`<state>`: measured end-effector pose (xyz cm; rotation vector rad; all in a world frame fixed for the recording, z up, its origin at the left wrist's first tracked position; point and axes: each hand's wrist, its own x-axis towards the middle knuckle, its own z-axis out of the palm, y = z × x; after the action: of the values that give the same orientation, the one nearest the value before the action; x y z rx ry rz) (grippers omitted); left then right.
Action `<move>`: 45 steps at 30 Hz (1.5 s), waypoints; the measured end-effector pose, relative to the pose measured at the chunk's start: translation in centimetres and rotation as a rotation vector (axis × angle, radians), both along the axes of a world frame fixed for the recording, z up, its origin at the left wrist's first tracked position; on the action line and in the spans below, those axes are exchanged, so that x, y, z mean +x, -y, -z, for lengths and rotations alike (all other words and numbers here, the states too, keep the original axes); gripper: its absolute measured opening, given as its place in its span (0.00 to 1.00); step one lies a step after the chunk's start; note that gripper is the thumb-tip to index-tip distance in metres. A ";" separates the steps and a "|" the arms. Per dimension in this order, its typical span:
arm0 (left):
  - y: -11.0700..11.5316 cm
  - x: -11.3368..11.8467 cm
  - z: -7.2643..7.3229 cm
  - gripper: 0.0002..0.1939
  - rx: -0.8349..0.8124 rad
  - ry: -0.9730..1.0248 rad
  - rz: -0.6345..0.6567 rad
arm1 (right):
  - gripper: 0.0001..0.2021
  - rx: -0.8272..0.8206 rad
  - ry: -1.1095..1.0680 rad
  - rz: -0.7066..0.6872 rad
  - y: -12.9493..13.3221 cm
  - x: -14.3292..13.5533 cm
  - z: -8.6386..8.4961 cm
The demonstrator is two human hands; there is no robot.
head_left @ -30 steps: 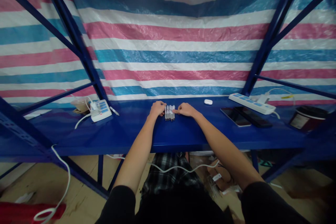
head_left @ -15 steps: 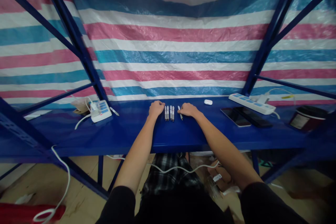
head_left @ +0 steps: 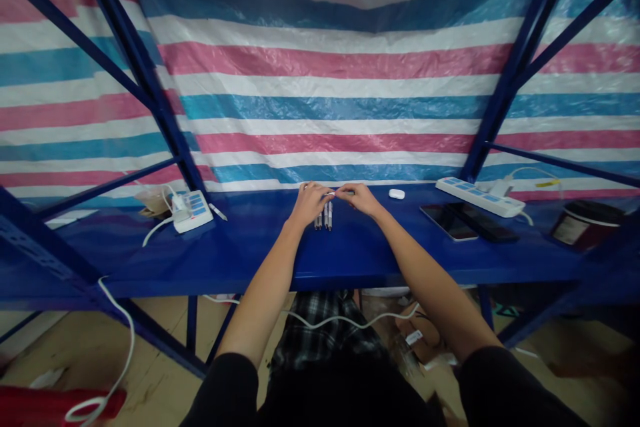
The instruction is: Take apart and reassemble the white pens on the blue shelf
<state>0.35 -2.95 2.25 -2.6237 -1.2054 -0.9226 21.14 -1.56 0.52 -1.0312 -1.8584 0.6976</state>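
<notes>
Several white pens (head_left: 329, 217) stand in a row on the blue shelf (head_left: 360, 260), their dark tips toward me and their far ends partly covered by my left hand. My left hand (head_left: 311, 201) is over the row, its fingers closed at one end of another white pen (head_left: 332, 194). From the other side my right hand (head_left: 359, 199) pinches this pen, thumb and fingertips together. Only a short piece of the held pen shows between the two hands.
A white earbud case (head_left: 397, 194) lies to the right, then two dark phones (head_left: 450, 223) and a white power strip (head_left: 480, 198). Further right is a dark cup (head_left: 585, 223). At left are another power strip (head_left: 193, 212) and a lone pen (head_left: 218, 212). Blue posts flank the shelf.
My right hand has lifted the single pen from beside the row and brought it left. My left hand has moved right over the row and met it at the pen.
</notes>
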 end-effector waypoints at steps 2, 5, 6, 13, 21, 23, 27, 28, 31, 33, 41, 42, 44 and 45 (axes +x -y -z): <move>-0.1 -0.2 -0.1 0.15 -0.041 0.015 -0.001 | 0.25 -0.086 -0.023 0.017 -0.2 0.3 0.1; -0.1 -0.3 0.0 0.13 -0.048 0.045 0.028 | 0.26 -0.242 -0.099 -0.039 -0.4 0.5 0.3; -0.1 -0.3 0.0 0.12 -0.049 0.053 0.039 | 0.25 -0.280 -0.130 -0.068 -0.3 0.5 0.3; 0.1 0.0 0.0 0.14 -0.070 0.027 0.082 | 0.23 -0.411 -0.153 -0.124 0.1 0.2 0.2; 0.0 0.0 0.1 0.15 -0.148 0.072 0.110 | 0.24 -0.283 -0.071 -0.083 -0.2 0.0 0.4; 0.0 -0.2 0.1 0.16 -0.170 0.078 0.087 | 0.20 -0.185 -0.050 -0.085 -0.2 0.0 0.4; 0.1 -0.4 -0.1 0.14 -0.171 0.104 0.051 | 0.16 -0.121 -0.106 -0.113 -0.2 -0.2 0.3; 0.2 -0.4 -0.1 0.13 -0.172 0.114 0.053 | 0.16 -0.124 -0.136 -0.119 -0.2 -0.3 0.3; 0.3 -0.3 -0.2 0.12 -0.175 0.146 0.060 | 0.16 -0.093 -0.216 -0.109 -0.2 -0.4 0.2; 0.4 -0.3 -0.2 0.12 -0.167 0.167 0.071 | 0.16 -0.089 -0.248 -0.095 -0.2 -0.5 0.1; 0.1 -0.2 0.2 0.10 -0.117 0.155 0.079 | 0.16 -0.139 -0.291 -0.097 -0.3 -0.6 0.2; 0.0 -0.2 0.2 0.10 -0.108 0.156 0.088 | 0.15 -0.149 -0.294 -0.102 -0.3 -0.6 0.3; -0.1 -0.3 0.3 0.10 -0.093 0.152 0.097 | 0.14 -0.173 -0.288 -0.110 -0.4 -0.7 0.4; -0.2 -0.3 0.4 0.10 -0.088 0.150 0.099 | 0.14 -0.169 -0.289 -0.110 -0.5 -0.6 0.4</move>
<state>0.04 -2.78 1.89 -2.7483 -1.1832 -1.1265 20.50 -1.06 0.09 -0.8845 -1.6344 1.0276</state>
